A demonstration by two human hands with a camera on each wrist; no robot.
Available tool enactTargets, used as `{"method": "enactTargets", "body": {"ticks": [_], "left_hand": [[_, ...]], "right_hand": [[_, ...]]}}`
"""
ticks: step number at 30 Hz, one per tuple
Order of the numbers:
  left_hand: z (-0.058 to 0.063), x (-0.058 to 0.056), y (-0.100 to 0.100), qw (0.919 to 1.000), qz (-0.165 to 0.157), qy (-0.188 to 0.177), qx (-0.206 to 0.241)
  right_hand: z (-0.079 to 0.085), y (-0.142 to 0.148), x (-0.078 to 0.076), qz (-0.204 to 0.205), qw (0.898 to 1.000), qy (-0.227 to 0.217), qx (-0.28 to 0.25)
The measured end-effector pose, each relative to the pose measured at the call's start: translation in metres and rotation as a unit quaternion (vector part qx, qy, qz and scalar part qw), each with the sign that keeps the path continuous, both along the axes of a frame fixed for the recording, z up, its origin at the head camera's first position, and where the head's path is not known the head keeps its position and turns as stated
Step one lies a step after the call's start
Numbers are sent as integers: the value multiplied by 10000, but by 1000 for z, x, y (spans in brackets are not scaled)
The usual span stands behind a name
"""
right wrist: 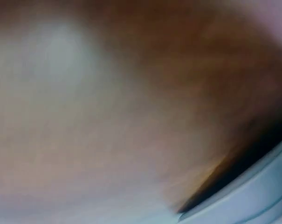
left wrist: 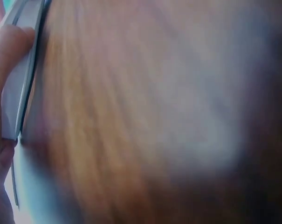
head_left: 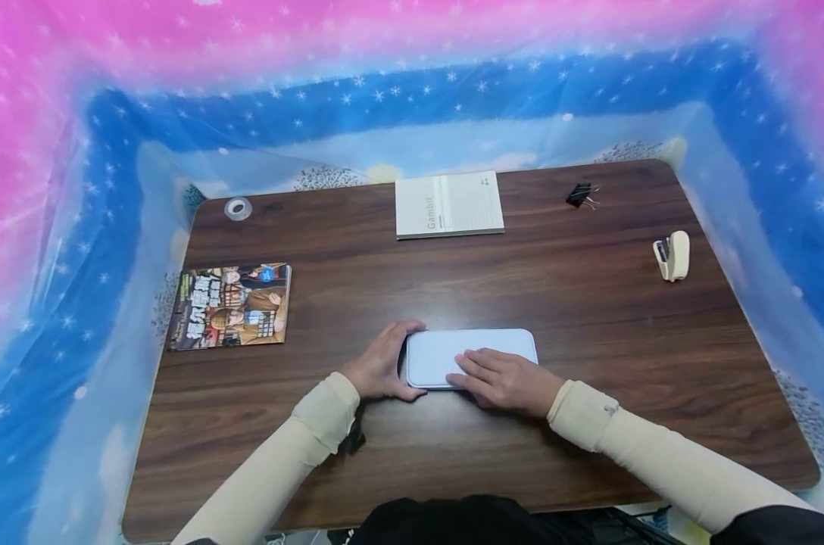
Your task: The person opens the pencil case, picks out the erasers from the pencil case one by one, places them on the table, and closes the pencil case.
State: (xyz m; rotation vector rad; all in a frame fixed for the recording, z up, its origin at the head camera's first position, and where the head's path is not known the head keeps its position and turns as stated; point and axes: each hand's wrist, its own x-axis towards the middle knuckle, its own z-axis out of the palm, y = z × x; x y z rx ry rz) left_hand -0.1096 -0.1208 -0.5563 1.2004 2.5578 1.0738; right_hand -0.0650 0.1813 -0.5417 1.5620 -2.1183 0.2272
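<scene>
A flat white box with rounded corners [head_left: 429,356] lies near the front middle of the table. My left hand [head_left: 382,362] grips its left end, thumb at the near edge and fingers at the far edge. Across the right half of the lid rests my right hand [head_left: 504,378], fingers extended and pointing left, covering the near right corner. In the left wrist view the side of the box [left wrist: 15,102] shows at the left, with a fingertip against it. The right wrist view catches only a blurred edge of the box [right wrist: 257,200] at lower right.
A colourful magazine [head_left: 231,306] lies at the left, a tape roll [head_left: 247,208] behind it. Toward the back are a cream notebook [head_left: 466,204] and a black binder clip [head_left: 578,194]. A cream stapler [head_left: 678,257] stands near the right edge of the brown table [head_left: 623,318].
</scene>
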Motion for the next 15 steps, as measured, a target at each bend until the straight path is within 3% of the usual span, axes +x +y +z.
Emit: {"method": "enactTargets", "body": {"ticks": [5, 9, 12, 15], "left_hand": [[-1, -1, 1, 9997, -99, -7, 213], [-2, -2, 0, 9990, -71, -47, 438], [-3, 1, -3, 9981, 118, -239, 549], [-5, 7, -9, 9953, 407, -440, 757]], "right_hand": [[2, 11, -6, 342, 9989, -112, -308], [12, 16, -15, 320, 9943, -211, -999], [23, 21, -24, -29, 9836, -596, -1703], [28, 26, -37, -507, 9633, -1298, -2293]]}}
